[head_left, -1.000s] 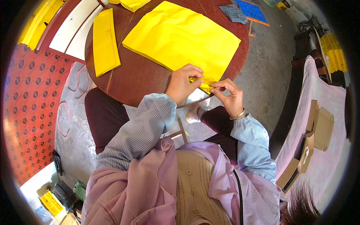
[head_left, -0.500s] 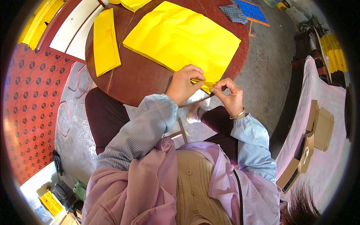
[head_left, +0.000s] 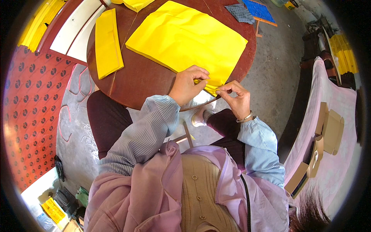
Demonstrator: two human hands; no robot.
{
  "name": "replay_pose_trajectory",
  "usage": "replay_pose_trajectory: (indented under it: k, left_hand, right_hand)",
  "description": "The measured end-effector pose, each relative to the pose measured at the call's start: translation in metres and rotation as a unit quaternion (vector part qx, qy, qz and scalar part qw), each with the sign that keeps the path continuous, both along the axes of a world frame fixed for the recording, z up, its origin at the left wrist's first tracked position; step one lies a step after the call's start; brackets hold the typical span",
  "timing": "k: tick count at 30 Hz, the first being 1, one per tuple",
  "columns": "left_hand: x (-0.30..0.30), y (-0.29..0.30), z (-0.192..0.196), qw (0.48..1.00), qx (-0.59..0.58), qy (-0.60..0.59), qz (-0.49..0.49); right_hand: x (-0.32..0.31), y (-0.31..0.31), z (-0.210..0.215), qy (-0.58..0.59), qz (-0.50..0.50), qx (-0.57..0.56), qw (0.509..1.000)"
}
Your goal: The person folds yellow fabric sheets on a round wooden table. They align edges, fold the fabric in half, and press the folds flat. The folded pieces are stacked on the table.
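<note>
A stack of large yellow sheets (head_left: pixel 185 36), fabric or paper, lies on the round brown table (head_left: pixel 150 81). At its near corner, over the table's front edge, my right hand (head_left: pixel 236 98) pinches the yellow material between thumb and forefinger. Just to its left, my left hand (head_left: pixel 190 83) is closed with curled fingers on the same near edge, and a bit of yellow shows between thumb and fingers. How many layers each hand grips is hidden.
A folded yellow bundle (head_left: pixel 108 44) rests on the table's left side. A grey cloth (head_left: pixel 239 13) lies at the far right edge, near a blue-topped stool (head_left: pixel 261 13). Opened cardboard boxes (head_left: pixel 332 131) sit on a pink-covered surface (head_left: pixel 340 104) at the right.
My left hand has shifted slightly left and down along the edge. My right hand keeps its pinch on the corner almost unmoved.
</note>
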State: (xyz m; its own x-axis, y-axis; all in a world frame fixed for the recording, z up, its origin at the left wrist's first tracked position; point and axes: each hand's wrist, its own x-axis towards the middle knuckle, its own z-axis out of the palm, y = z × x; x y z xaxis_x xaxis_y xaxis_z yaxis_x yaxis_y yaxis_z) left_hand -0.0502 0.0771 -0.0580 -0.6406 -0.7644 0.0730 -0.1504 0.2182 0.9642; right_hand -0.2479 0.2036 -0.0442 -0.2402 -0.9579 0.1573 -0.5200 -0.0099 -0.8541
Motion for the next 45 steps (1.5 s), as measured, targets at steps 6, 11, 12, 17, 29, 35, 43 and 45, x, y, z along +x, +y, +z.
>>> replay_pose_trajectory:
  k: [6,11,12,17,29,35,43,45]
  left_hand:
    - [0.002,0.004,0.001,0.998,-0.055,0.006,-0.014]
    - [-0.006,0.007,-0.001,0.999,-0.028,0.0,0.034]
    - [-0.006,0.007,-0.002,0.999,-0.015,0.0,0.035]
    - [-0.004,0.002,-0.001,1.0,0.008,0.0,0.022]
    - [0.0,0.004,0.001,0.998,-0.058,0.013,-0.008]
    - [-0.006,0.007,-0.002,0.999,-0.022,0.003,0.038]
    - [-0.004,0.003,-0.003,1.0,-0.001,0.002,0.02]
    - [-0.003,0.002,-0.003,1.0,0.008,0.001,0.014]
  right_hand:
    - [0.0,-0.001,-0.003,0.001,-0.002,-0.011,1.0]
    - [0.002,-0.001,-0.005,-0.041,-0.007,-0.019,0.999]
    - [0.002,-0.001,-0.004,-0.034,-0.005,-0.026,0.999]
    - [0.001,0.0,0.001,0.013,0.018,-0.036,0.999]
    - [0.0,-0.001,-0.003,-0.006,0.0,-0.016,1.0]
    - [0.0,-0.001,-0.002,0.0,0.008,-0.026,1.0]
    - [0.0,0.001,-0.001,-0.029,0.002,0.003,1.0]
    - [0.0,0.0,-0.001,-0.016,-0.004,0.01,1.0]
